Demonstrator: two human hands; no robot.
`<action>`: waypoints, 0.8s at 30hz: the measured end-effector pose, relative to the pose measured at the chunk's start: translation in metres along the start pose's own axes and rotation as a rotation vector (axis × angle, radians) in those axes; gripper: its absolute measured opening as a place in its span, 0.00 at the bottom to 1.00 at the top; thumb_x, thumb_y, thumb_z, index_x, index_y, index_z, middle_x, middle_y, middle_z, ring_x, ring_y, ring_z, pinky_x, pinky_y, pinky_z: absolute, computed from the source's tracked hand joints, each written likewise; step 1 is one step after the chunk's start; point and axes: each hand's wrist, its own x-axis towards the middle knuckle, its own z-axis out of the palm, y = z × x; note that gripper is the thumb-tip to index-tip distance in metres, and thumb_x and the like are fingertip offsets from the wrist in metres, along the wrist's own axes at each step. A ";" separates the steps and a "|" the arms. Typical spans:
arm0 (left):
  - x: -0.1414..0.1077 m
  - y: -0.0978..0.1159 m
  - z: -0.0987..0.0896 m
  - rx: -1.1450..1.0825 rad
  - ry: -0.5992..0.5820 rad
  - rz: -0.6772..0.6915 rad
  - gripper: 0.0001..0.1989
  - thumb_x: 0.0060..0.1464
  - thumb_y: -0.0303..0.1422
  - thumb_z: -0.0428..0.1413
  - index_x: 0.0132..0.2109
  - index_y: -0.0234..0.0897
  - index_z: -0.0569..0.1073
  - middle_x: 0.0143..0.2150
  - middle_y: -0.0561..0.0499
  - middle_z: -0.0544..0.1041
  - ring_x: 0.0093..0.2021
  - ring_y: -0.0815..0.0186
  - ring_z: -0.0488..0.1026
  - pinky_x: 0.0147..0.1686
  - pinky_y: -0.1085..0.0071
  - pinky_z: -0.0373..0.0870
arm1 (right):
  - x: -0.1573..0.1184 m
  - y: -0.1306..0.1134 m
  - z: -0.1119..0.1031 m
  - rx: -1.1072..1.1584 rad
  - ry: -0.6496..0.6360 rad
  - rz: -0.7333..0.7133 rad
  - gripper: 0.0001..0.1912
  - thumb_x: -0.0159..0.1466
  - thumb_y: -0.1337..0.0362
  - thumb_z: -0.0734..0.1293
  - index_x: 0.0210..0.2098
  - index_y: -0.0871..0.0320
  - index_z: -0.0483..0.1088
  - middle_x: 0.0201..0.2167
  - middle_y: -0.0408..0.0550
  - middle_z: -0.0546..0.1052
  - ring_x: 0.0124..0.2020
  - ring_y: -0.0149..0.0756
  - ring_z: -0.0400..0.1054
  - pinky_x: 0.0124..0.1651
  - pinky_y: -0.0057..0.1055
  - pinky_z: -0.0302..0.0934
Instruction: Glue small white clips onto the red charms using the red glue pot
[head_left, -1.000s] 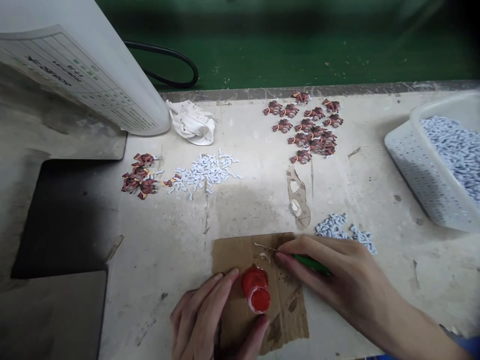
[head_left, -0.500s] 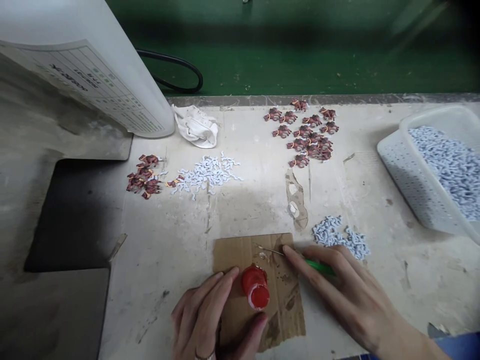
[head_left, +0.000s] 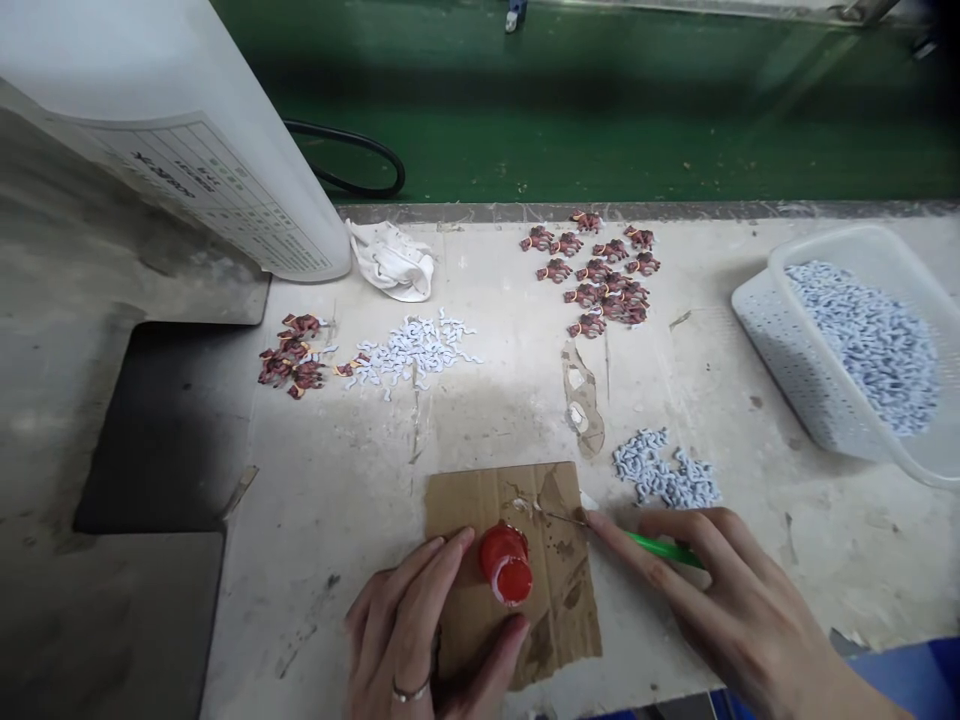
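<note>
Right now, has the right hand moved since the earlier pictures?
Yes, the right hand has shifted right: fingertips once over the cardboard are now at its right edge.

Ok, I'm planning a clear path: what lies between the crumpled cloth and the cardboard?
Scattered pale curly pieces, then bare, marked worktop, as the head view shows.

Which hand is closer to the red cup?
Left. The left hand is beside the red cup, fingers to its left and thumb at its near side; the right hand is farther off to its right, holding a green-handled tool.
</note>
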 end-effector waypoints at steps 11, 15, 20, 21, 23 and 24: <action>-0.005 -0.003 0.001 -0.011 0.010 -0.004 0.29 0.56 0.35 0.67 0.60 0.27 0.69 0.51 0.41 0.79 0.52 0.61 0.74 0.55 0.61 0.66 | 0.045 -0.017 0.002 0.219 0.103 -0.104 0.21 0.71 0.80 0.57 0.60 0.63 0.68 0.45 0.57 0.73 0.41 0.43 0.63 0.40 0.36 0.62; -0.003 -0.001 0.000 -0.005 -0.004 0.005 0.28 0.57 0.35 0.66 0.60 0.27 0.69 0.52 0.41 0.79 0.53 0.60 0.73 0.55 0.60 0.66 | 0.052 -0.012 -0.003 0.162 0.126 -0.090 0.20 0.73 0.78 0.58 0.59 0.61 0.69 0.44 0.55 0.74 0.39 0.42 0.62 0.40 0.37 0.61; -0.004 0.001 -0.001 -0.018 0.012 -0.021 0.27 0.57 0.34 0.66 0.59 0.27 0.70 0.52 0.41 0.79 0.53 0.61 0.73 0.55 0.60 0.66 | 0.041 0.000 -0.007 0.139 0.143 -0.035 0.24 0.72 0.80 0.61 0.63 0.56 0.67 0.45 0.51 0.76 0.41 0.40 0.65 0.42 0.35 0.63; -0.004 0.001 -0.001 -0.017 0.014 -0.017 0.27 0.57 0.34 0.66 0.59 0.27 0.70 0.52 0.41 0.79 0.53 0.61 0.73 0.55 0.60 0.66 | 0.038 0.001 -0.006 0.162 0.155 -0.025 0.24 0.72 0.80 0.62 0.64 0.57 0.67 0.45 0.50 0.76 0.41 0.39 0.66 0.42 0.35 0.63; -0.004 0.001 -0.001 -0.018 0.018 -0.010 0.26 0.57 0.34 0.66 0.59 0.27 0.70 0.52 0.41 0.79 0.54 0.61 0.72 0.55 0.60 0.66 | 0.032 -0.001 -0.005 0.219 0.203 -0.003 0.22 0.72 0.78 0.63 0.62 0.58 0.68 0.45 0.50 0.77 0.42 0.38 0.68 0.44 0.34 0.65; -0.004 0.001 -0.001 -0.019 0.021 -0.011 0.26 0.57 0.34 0.66 0.59 0.27 0.70 0.52 0.42 0.79 0.54 0.61 0.72 0.55 0.60 0.66 | 0.029 -0.002 -0.004 0.238 0.230 0.006 0.20 0.72 0.78 0.63 0.60 0.58 0.69 0.46 0.50 0.76 0.43 0.37 0.69 0.45 0.33 0.66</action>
